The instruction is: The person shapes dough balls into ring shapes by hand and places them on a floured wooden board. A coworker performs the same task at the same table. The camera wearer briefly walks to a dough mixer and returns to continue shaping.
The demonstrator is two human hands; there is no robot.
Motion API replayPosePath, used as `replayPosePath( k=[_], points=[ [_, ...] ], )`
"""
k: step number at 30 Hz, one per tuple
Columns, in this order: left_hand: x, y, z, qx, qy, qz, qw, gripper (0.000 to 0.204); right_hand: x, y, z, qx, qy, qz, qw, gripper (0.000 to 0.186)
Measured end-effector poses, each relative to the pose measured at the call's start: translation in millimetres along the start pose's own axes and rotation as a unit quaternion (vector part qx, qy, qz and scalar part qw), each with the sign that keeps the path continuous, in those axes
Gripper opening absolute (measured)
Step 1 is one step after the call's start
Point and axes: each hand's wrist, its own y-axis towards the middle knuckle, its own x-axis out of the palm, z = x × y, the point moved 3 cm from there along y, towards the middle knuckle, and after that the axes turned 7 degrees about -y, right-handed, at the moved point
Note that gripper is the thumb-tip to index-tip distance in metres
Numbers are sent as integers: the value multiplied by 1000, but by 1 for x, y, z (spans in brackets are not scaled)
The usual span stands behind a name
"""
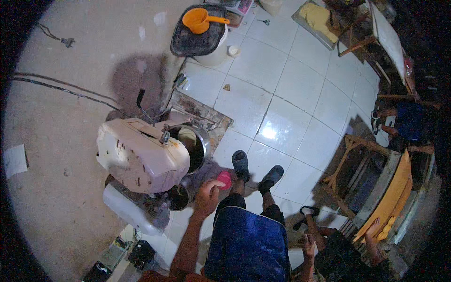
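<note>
My left hand [206,198] is closed on a small, rounded pink object [224,180], whose exact kind I cannot make out. It is just right of a white, rust-spotted stand mixer [141,155] with a metal bowl [201,150]. Something pale sits inside that bowl. Nearer me stands a second whitish machine [136,209], with a smaller metal bowl [180,197] beside it. Right of my blue apron [249,244], what appears to be my right hand [308,245] is raised; its fingers are too dim to read.
An orange dipper [197,21] lies on a black lid over a white bucket [211,56]. At right, a co-worker's hand [373,229] touches a wooden board [390,197] with yellow dough pieces. Another person [408,122] is farther back. A tray of yellow dough [317,23] rests on the tiles.
</note>
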Motion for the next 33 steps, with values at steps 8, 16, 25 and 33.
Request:
replayPosePath(
  k=[8, 16, 25, 33],
  points=[
    [39, 93, -348, 5, 192, 290, 938, 34, 53, -72, -87, 206, -186, 9, 961, 36],
    [-21, 162, -410, -152, 202, 303, 919, 34, 28, -47, -72, 156, -191, -20, 969, 30],
    [-23, 181, -423, -202, 178, 288, 919, 34, 33, -46, -92, 74, -191, -21, 979, 27],
    [-22, 154, -383, -217, 204, 306, 904, 35, -66, -12, 41, 95, 89, 43, 991, 40]
  ],
)
